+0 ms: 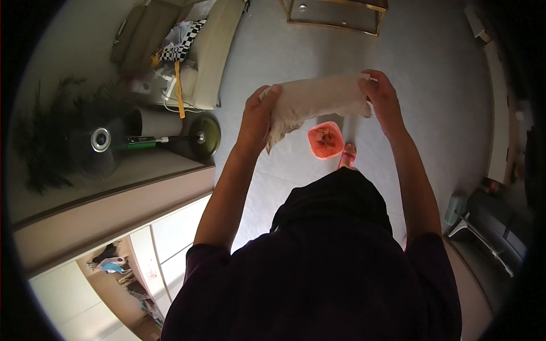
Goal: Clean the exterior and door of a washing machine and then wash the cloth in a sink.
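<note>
My left hand [261, 113] and my right hand [382, 99] stretch a thin, whitish sheet [320, 96] between them, perhaps paper or cloth. Each hand pinches one end with the thumb on the near face. The sheet's upper edge is fairly straight, while its lower edge looks ragged and has grey-brown smudges at the left. Below it on the floor stands a pink bin [326, 140] with some brownish scraps inside. A foot in a pink sandal [348, 155] is beside the bin.
A pale sofa [213, 64] with a checkered cushion [182, 40] is at upper left. An electric fan [101, 140] and a plant [47, 132] stand at left, above lit cabinet shelves [123, 273]. A gold-framed table [337, 21] is ahead; a low white cabinet [497, 115] runs along the right.
</note>
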A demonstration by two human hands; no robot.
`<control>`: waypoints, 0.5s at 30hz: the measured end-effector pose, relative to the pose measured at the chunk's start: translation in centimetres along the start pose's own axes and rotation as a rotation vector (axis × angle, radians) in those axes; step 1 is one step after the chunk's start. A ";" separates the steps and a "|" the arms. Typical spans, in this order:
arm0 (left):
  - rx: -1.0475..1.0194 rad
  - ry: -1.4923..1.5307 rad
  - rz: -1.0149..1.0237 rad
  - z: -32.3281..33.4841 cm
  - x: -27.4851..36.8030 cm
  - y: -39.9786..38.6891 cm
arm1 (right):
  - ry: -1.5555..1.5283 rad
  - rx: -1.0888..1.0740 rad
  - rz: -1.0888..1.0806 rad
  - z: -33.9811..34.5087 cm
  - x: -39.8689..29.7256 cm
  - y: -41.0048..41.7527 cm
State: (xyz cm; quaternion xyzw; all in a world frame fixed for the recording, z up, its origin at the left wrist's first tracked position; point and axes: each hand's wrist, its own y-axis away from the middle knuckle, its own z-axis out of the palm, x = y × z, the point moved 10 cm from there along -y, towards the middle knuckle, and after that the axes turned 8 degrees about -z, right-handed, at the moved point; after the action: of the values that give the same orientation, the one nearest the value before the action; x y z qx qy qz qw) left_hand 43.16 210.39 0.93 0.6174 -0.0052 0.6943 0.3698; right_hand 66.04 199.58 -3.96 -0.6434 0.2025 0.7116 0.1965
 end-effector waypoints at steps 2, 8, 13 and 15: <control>0.041 -0.009 -0.042 0.2 0.3 -2.5 | 0.168 0.061 -0.096 -0.9 1.5 -3.1; 0.021 -0.079 -0.212 0.3 -4.0 -7.5 | -0.212 -0.078 0.467 3.5 9.5 -2.1; -0.303 0.074 -0.468 6.4 -6.0 -7.2 | -0.977 -0.116 0.648 12.7 7.7 0.0; -0.386 0.224 -0.567 4.9 -5.9 -8.4 | -1.115 -0.090 0.612 15.1 6.3 -0.6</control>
State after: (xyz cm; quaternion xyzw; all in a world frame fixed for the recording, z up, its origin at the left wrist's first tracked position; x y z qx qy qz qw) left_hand 51.50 211.22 -6.72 0.4331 0.0761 0.6136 0.6559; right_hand 53.12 208.41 -8.91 -0.0969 0.2143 0.9714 0.0330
